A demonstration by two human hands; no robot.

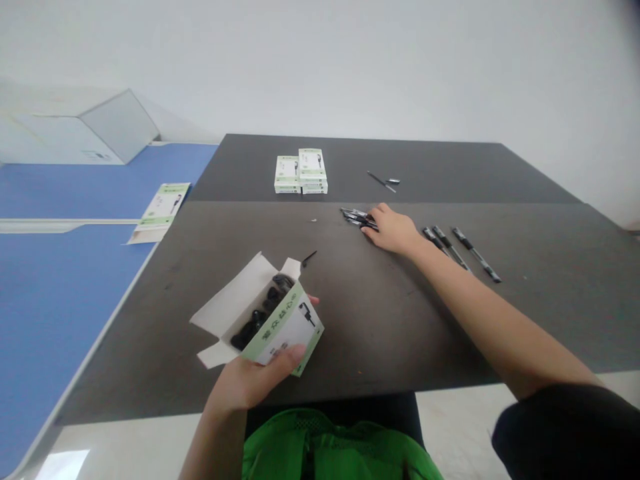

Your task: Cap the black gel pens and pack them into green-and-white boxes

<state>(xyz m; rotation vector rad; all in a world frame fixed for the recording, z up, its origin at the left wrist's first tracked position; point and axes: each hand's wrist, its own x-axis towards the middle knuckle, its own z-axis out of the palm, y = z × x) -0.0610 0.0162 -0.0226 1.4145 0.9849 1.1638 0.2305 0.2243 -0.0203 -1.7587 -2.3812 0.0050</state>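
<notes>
My left hand (255, 380) grips a small white and green carton (295, 330), tilted, with its lid flap open to the left. Inside the carton lie black coiled items (263, 313) that look like cables; their exact kind is unclear. Farther forward, my right hand (390, 227) has its fingers closed on the ends of a small bunch of black pens (356, 218) at the table surface. Part of the bunch is hidden under the fingers. To the right of that hand, several more pens (475, 252) lie on the dark table, partly behind my forearm.
Small white and green boxes (313, 167) are stacked at the back of the dark table (365, 333). A pen and loose pen parts (383, 180) lie right of them. A flattened carton (163, 208) rests at the left edge, near a large white box (100, 130) on a blue surface.
</notes>
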